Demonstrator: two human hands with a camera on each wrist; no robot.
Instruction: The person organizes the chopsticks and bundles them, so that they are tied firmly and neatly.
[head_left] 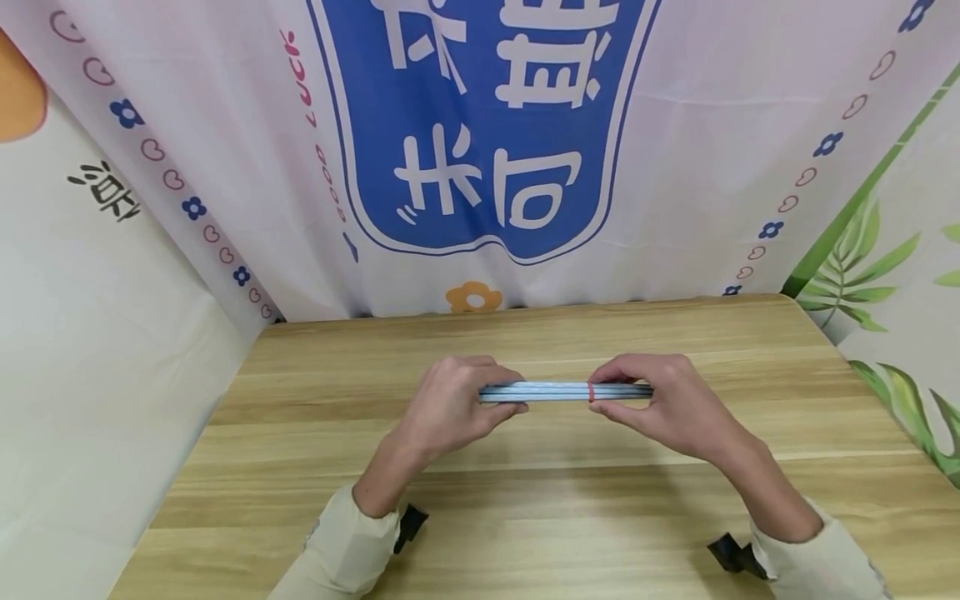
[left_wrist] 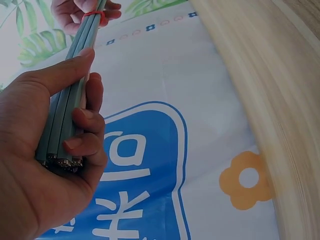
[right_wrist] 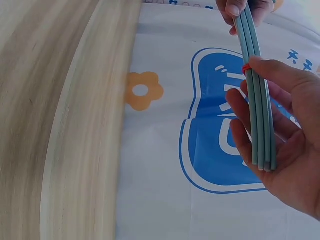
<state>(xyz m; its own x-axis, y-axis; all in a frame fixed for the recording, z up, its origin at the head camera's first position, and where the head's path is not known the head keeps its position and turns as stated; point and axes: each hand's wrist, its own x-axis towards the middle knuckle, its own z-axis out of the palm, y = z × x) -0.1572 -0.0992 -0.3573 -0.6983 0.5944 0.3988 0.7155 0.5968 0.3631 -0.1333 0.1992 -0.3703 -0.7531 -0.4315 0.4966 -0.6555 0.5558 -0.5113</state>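
Note:
A bundle of slim blue-green chopsticks (head_left: 536,391) is held level above the table, one end in each hand. My left hand (head_left: 450,404) grips the left end between thumb and fingers; in the left wrist view the chopsticks' dark, squared ends (left_wrist: 62,161) show against the palm. A thin red rubber band (head_left: 591,392) circles the bundle toward the right. My right hand (head_left: 671,404) pinches the bundle right at that band, thumb tip touching it. In the right wrist view, the blunt ends (right_wrist: 265,165) lie along the right palm.
The wooden table (head_left: 525,517) spreads under both hands. Behind its far edge hangs a white cloth (head_left: 697,192) with a blue printed panel (head_left: 480,125) and an orange flower. Black straps (head_left: 411,527) show at the cuffs of the pale sleeves (head_left: 345,542).

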